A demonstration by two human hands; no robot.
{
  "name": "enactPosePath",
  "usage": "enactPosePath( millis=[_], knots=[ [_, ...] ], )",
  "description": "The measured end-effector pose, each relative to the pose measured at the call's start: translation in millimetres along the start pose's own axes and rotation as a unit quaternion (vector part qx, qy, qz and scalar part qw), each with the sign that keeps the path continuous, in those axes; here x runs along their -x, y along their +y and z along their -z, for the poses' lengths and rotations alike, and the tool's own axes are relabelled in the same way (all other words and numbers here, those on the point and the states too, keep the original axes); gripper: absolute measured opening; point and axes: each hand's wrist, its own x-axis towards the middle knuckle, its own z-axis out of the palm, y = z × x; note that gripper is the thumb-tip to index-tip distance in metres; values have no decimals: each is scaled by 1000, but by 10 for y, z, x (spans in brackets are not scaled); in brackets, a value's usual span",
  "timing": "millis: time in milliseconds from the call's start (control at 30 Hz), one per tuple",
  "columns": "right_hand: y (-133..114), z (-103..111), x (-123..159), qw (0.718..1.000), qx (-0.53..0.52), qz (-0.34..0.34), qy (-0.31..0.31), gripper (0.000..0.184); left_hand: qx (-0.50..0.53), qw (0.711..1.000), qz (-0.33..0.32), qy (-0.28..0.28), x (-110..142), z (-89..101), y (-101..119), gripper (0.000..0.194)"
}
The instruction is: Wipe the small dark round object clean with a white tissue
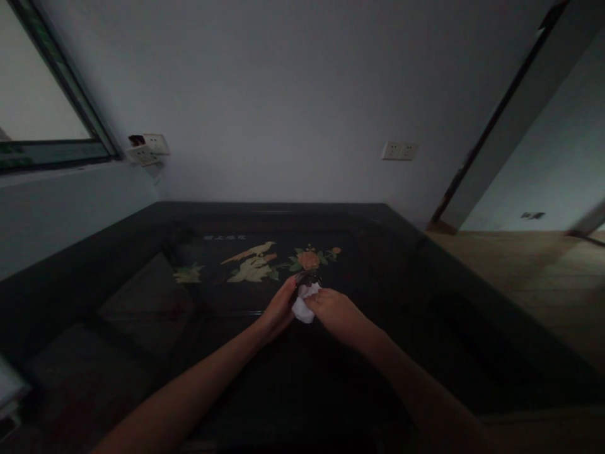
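Both my hands meet over the middle of a dark lacquered table point(406, 265) that has an inlaid bird and flowers point(265, 261). My right hand point(338, 315) is closed on a crumpled white tissue point(305, 306). My left hand point(278, 312) has its fingers closed around a small dark object point(309, 278) just above the tissue; the dim light hides what it is. The tissue is pressed against that dark object.
A plain wall stands behind the table with a double socket point(399, 151) and more sockets point(149, 148) near a window point(42, 107) at the left. A doorway point(543, 139) and wooden floor point(529, 277) lie to the right.
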Motion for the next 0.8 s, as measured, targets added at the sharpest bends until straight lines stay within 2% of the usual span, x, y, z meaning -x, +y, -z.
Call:
enactPosePath(
  millis=[133,233,300,367,467,600,700,800],
  knots=[
    [-112,-38,-37,995,-67,-70,15,31,-4,1000,10,10,21,-21,26,38],
    [-185,-85,-56,975,-165,-134,61,34,-11,1000,1,14,45,-48,47,35],
    [-223,-106,-64,961,-209,-155,91,35,-23,1000,-9,11,55,-61,52,34],
    [-249,-103,-67,959,-212,-162,97,35,-29,999,-22,4,57,-69,51,35],
    [-254,-65,-64,975,-150,-147,66,32,-23,999,-34,6,50,-76,50,35],
    [-176,-20,-44,997,-37,-69,17,28,-16,999,-31,16,56,-85,64,40],
    [-79,-4,-21,1000,13,-13,4,25,-25,999,-22,11,78,-93,75,41],
    [-12,12,-9,1000,28,-3,2,23,-36,999,-20,5,90,-103,73,40]
  ],
)
